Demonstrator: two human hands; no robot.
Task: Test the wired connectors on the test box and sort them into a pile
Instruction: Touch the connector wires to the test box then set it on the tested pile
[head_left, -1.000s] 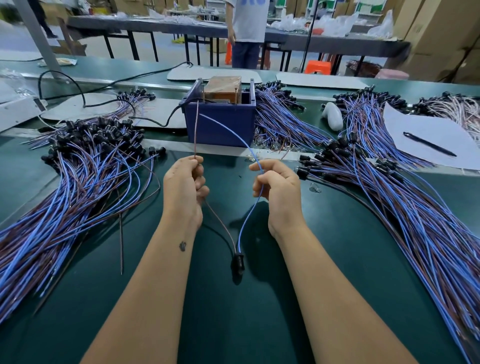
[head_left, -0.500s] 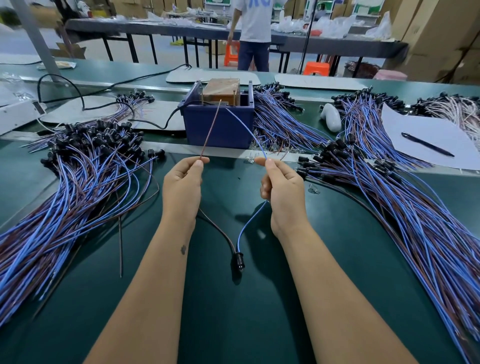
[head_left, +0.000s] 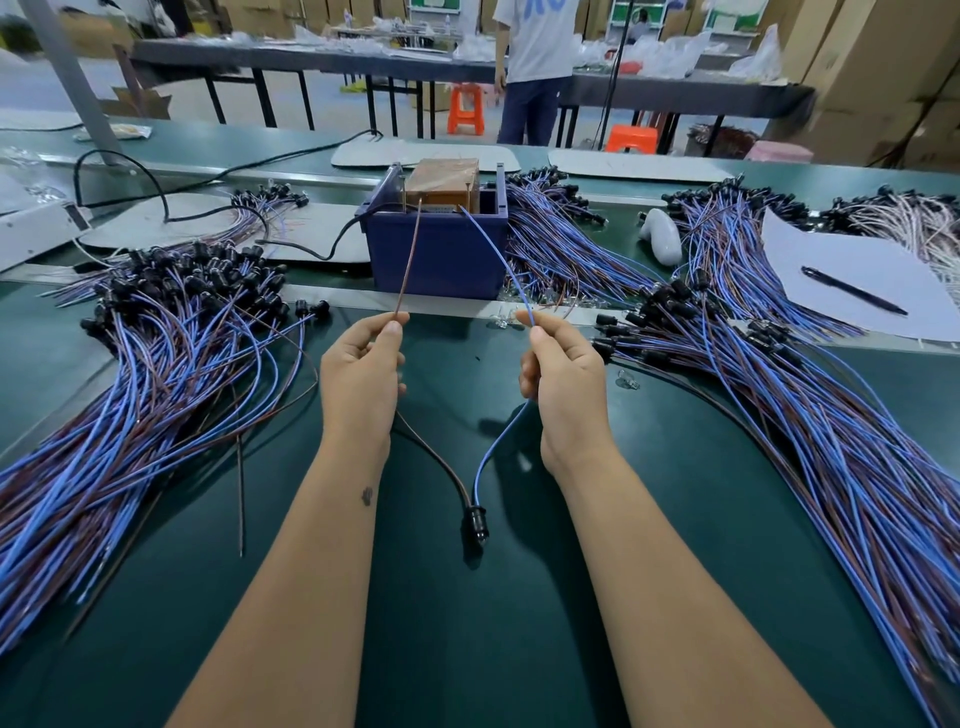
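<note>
Brown wire (head_left: 409, 260), blue wire (head_left: 496, 248), black connector (head_left: 477, 521); dark blue test box (head_left: 439, 254) with tan block (head_left: 442, 182); green table (head_left: 519, 649); white paper (head_left: 857, 270), black pen (head_left: 852, 290).

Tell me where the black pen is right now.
In the head view, the slim black pen lies at the far right on a white paper sheet, beyond the right-hand heap of blue and brown wired connectors.

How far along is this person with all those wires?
Hard to say exactly. A big pile lies at the left, likely tested already. In hand: the left hand pinches a brown wire and the right hand a blue wire, their tips up at the test box, with the connector hanging below. Another large heap waits at the right.
</note>
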